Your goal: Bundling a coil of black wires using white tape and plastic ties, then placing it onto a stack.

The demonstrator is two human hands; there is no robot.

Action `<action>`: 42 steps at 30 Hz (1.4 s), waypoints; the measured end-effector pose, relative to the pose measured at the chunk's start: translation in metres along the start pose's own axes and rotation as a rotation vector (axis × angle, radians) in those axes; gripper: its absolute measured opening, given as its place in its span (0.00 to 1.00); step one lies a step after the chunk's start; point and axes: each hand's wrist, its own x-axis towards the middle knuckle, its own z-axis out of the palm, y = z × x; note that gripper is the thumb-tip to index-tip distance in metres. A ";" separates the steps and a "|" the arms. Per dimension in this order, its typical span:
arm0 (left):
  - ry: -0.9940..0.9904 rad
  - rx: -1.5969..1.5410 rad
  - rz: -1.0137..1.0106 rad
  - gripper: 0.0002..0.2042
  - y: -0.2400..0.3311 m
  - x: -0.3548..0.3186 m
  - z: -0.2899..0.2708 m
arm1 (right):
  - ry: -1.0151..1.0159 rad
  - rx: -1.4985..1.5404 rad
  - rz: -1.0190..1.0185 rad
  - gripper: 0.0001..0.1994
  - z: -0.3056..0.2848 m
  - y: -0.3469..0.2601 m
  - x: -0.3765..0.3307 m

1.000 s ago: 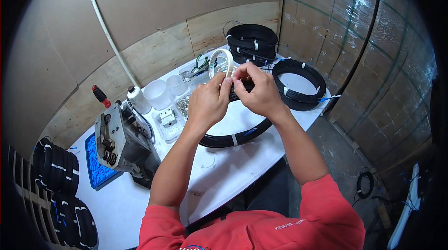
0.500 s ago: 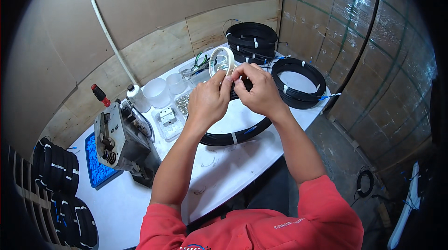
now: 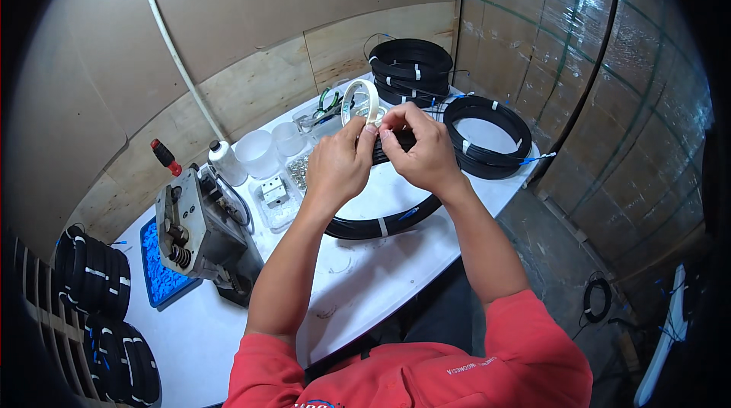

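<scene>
My left hand (image 3: pixel 339 162) is closed on the lower edge of a roll of white tape (image 3: pixel 372 96), which stands upright above the thumb. Close beside it, my right hand (image 3: pixel 421 148) has its thumb and forefinger pinched together near the roll. What sits in that pinch, perhaps the tape's end, is too small to make out. Beneath both hands lies a coil of black cable (image 3: pixel 378 227) with a white band around its near side and a blue mark. The hands partly cover the coil's far side.
Finished-looking black cable coils (image 3: pixel 412 62) are stacked at the back, with another coil (image 3: pixel 495 167) at right. A metal press machine (image 3: pixel 204 229) stands left, beside a tray of blue parts (image 3: pixel 162 275). A bottle (image 3: pixel 226 162), a plastic tub (image 3: pixel 257 151) and more coils (image 3: pixel 91 275) are also leftward.
The tape roll has tilted and turned slightly in my left hand. My right hand has shifted a little, its fingertips still beside the roll.
</scene>
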 end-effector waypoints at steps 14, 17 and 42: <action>-0.012 0.033 0.031 0.19 -0.014 0.007 0.003 | -0.144 0.039 0.047 0.10 -0.008 0.002 0.022; -0.024 0.053 0.087 0.19 -0.014 0.007 0.003 | -0.145 -0.029 0.010 0.07 -0.007 0.000 0.025; 0.001 -0.188 0.007 0.17 -0.024 0.010 0.004 | -0.389 0.119 0.174 0.17 0.000 0.005 0.033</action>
